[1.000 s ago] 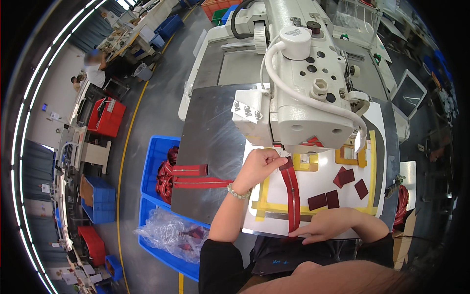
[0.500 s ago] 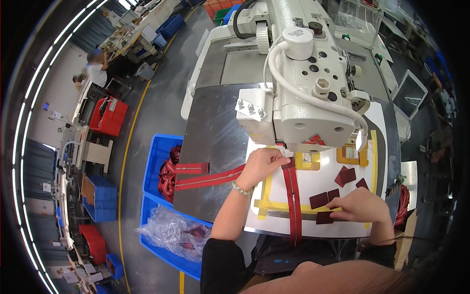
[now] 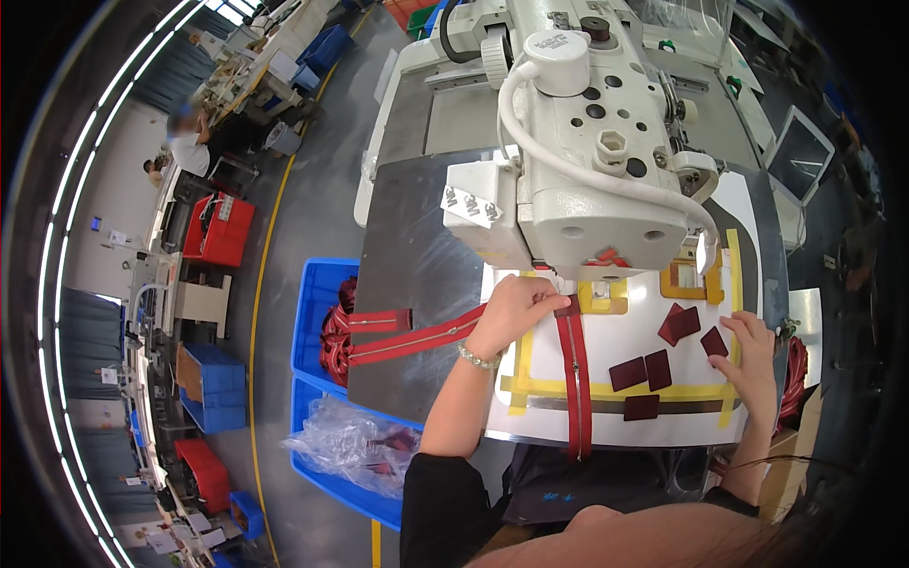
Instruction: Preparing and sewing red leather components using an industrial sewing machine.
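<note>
White template board (image 3: 606, 417), left hand (image 3: 511, 312) pinching red zipper (image 3: 576, 379), right hand (image 3: 753, 364) spread near edge.

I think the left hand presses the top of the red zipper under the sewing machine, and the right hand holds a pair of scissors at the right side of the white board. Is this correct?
Not quite. The head view shows no scissors: the right hand rests its fingers on a small dark red patch on the white board. The rest holds: the left hand presses the top of the red zipper under the sewing machine.
</note>
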A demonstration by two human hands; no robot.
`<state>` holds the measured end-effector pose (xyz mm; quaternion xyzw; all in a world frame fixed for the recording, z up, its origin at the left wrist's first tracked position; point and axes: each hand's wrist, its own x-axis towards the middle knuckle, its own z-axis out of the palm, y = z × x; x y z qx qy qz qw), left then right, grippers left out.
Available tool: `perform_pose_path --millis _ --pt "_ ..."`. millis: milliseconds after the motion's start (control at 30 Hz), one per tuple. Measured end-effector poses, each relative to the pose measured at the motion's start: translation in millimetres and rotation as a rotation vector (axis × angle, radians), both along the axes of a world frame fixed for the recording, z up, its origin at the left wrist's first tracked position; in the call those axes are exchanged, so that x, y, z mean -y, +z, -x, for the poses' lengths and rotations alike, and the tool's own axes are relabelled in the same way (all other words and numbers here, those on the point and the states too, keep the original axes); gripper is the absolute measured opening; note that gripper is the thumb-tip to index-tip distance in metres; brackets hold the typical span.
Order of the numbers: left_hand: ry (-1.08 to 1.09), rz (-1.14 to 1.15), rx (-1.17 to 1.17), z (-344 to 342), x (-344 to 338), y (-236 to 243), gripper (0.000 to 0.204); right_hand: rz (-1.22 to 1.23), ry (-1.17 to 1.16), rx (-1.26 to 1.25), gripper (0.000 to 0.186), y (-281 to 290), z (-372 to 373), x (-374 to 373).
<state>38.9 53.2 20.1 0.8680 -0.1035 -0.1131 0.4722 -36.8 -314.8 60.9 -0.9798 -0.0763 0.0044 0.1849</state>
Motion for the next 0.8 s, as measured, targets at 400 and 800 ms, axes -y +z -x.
perform_pose_path --millis 400,800 --pt "-0.112 -0.195 0.162 0.6 3.5 1.2 0.022 -0.159 0.255 -0.012 0.042 -6.3 -28.6 -38.7" --pt "-0.075 -0.032 -0.037 -2.8 1.4 -13.1 0.017 -0.132 0.686 0.272 0.027 -40.6 -10.4 -108.1"
